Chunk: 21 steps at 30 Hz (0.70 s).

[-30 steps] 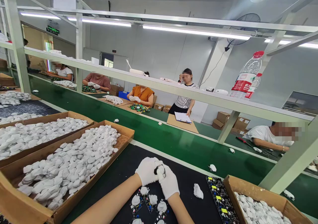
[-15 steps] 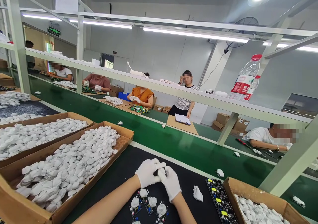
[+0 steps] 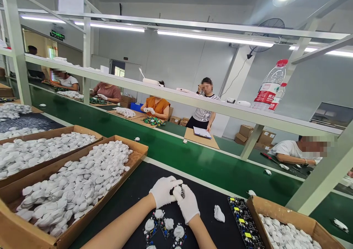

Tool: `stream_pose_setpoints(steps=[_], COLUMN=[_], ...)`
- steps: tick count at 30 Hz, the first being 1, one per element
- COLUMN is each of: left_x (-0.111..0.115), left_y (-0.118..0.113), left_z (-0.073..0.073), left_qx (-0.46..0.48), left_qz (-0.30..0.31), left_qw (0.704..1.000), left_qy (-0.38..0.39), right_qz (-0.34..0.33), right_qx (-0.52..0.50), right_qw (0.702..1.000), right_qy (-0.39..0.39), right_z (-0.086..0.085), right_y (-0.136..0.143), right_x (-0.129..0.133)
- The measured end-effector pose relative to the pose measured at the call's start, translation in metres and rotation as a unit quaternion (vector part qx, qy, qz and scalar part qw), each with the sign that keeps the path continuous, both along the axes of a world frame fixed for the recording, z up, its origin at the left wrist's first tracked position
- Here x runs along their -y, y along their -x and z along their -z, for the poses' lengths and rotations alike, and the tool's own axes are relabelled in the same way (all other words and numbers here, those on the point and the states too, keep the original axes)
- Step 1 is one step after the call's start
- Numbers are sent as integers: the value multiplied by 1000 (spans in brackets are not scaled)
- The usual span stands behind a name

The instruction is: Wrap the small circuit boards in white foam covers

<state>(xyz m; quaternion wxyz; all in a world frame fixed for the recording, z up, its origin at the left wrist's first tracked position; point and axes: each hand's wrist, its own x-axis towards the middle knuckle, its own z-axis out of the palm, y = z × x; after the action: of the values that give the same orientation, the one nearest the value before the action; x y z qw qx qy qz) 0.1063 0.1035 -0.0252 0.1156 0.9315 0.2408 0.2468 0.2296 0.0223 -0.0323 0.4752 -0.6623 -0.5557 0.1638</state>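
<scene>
My left hand [image 3: 164, 193], in a white glove, is closed with its fingertips on a small dark circuit board [image 3: 182, 190]. My gloved right hand [image 3: 188, 205] pinches the same board from the other side; most of it is hidden by the fingers. Just below, on the black mat [image 3: 132, 199], lie several small circuit boards [image 3: 168, 225], each topped with a white putty-like lump. One loose white lump [image 3: 219, 214] rests to the right of my right hand. Farther right is a panel of joined circuit boards [image 3: 244, 223] with yellow parts.
Cardboard trays of white lumps stand at left [image 3: 143, 151] and right [image 3: 252, 205]. Beyond the mat runs a green conveyor belt [image 3: 165, 157] carrying scattered lump-topped pieces. A shelf beam [image 3: 193, 98] holds bottles [image 3: 267, 91]. Co-workers sit across the belt; one person stands by a clipboard [image 3: 202, 132].
The board between my hands has turned, so more of its dark surface shows and the white on it is less visible. Pieces on the belt have shifted right.
</scene>
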Motion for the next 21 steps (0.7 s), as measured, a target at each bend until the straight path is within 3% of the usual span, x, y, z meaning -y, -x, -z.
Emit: stream_pose_setpoints(steps=[5,12,15,21], left_x=[5,7,5,-1], left_y=[-1,1,2,2], left_z=[-10,-14,-13,-9], left_qx=[-56,-54,-34,-9], left_qz=[-19,-62,-76,-93], left_qw=[998,993,993,990], left_qy=[29,86,84,102], right_qz=[47,191,181,77], right_qx=[75,184,215,304], right_qw=[995,959,955,940], right_qy=[42,95,98,138], right_z=[-3,-17,-21,-18], right_y=[-3,-35,-40,-21], right_x=[-1,7,13,9])
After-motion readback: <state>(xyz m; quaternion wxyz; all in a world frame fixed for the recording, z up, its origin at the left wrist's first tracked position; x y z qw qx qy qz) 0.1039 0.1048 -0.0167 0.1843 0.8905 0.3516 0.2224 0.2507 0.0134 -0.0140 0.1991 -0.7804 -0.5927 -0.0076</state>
